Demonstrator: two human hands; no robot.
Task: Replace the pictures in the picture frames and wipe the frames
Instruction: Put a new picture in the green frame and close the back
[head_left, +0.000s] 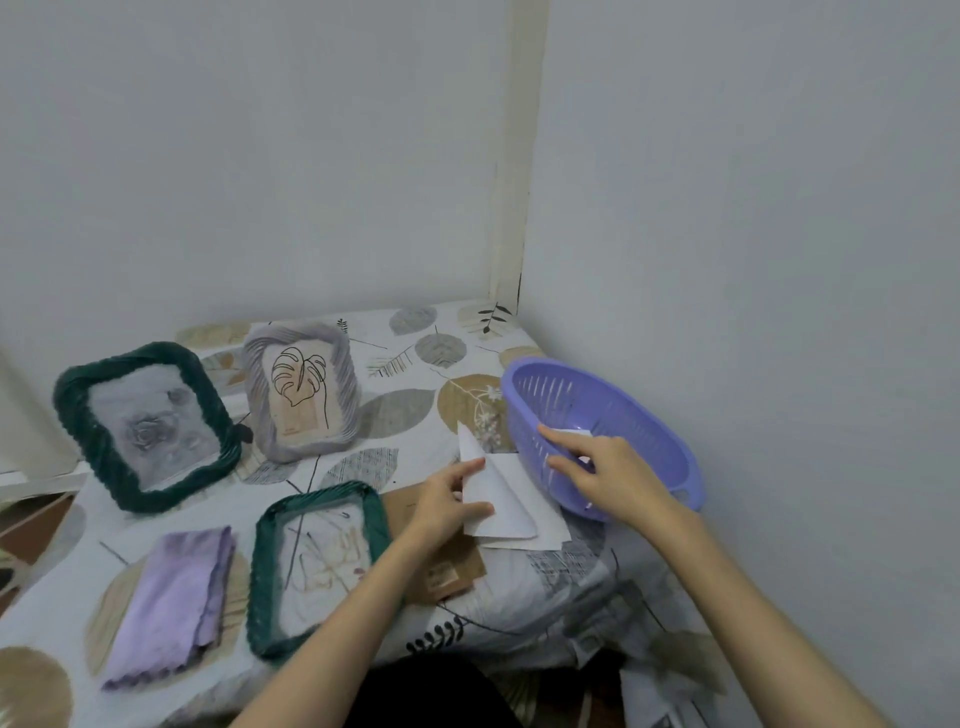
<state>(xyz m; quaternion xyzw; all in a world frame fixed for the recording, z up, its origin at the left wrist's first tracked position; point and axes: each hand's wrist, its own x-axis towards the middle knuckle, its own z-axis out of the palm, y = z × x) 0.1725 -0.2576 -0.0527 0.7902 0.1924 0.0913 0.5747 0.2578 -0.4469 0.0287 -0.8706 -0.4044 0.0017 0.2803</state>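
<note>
Both forearms are bare from the lower edge of the view up to the wrists, with no sleeve, cuff, watch, bracelet or ring visible on either. The left hand and the right hand are ungloved; the fingers are slim, with short, plain nails as far as the soft focus allows. Just below the near edge of the leaf-print cloth, between the two forearms, a patch of dark, nearly black clothing shows, its cut and fabric impossible to make out.
</note>
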